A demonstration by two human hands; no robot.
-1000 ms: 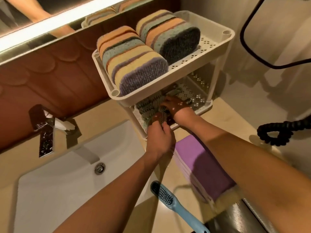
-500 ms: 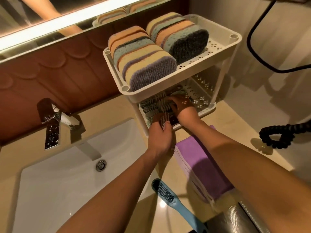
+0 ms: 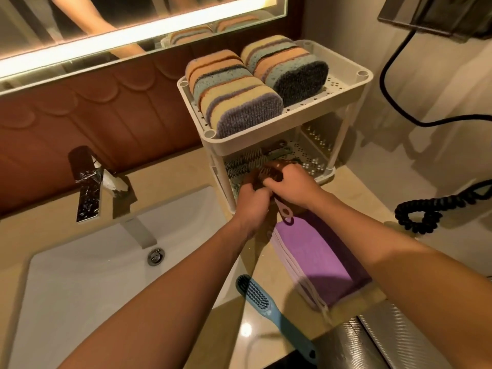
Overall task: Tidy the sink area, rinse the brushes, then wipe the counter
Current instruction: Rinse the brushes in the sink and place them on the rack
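Observation:
A white two-tier rack stands on the counter right of the sink. Several brushes lie bristles-up on its lower shelf. My right hand grips a brown brush at the shelf's front edge; its pink looped handle sticks out below my wrist. My left hand is curled against the same brush from the left, fingers partly hidden. A blue brush lies on the counter near me.
Striped sponges fill the rack's top shelf. A stack of purple cloths lies right of the blue brush. The faucet stands behind the sink. A coiled black cord rests at the right.
My right hand has drawn back from deep in the lower shelf to its front edge, and the brown brush's looped handle now shows. My left hand stays at the shelf front.

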